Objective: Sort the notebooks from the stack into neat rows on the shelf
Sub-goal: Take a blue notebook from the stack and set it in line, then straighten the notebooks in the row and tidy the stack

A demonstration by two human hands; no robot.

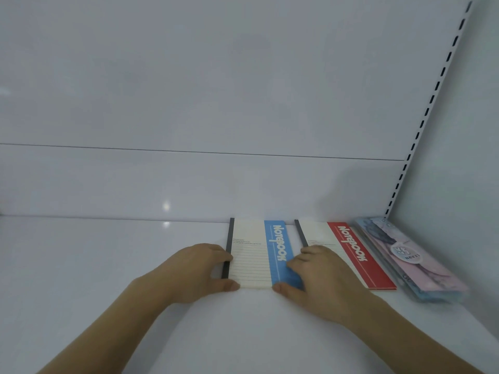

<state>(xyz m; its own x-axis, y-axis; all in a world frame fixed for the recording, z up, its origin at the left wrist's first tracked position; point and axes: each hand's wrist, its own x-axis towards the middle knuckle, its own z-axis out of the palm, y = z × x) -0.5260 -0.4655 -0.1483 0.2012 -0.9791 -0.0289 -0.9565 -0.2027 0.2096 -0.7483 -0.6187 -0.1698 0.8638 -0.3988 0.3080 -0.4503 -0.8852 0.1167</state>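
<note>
Blue-striped notebook [259, 252] lies left of the red-striped notebook [348, 252]; our left hand [199, 268] and right hand [316, 273] grasp its sides.

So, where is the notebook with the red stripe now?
In the head view, the red-striped notebook lies flat on the shelf, right of centre, between the blue-striped notebook and the pink notebook.

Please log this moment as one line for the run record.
left hand + right hand: squaring blue notebook on shelf | red notebook beside it | pink stack far right
</note>
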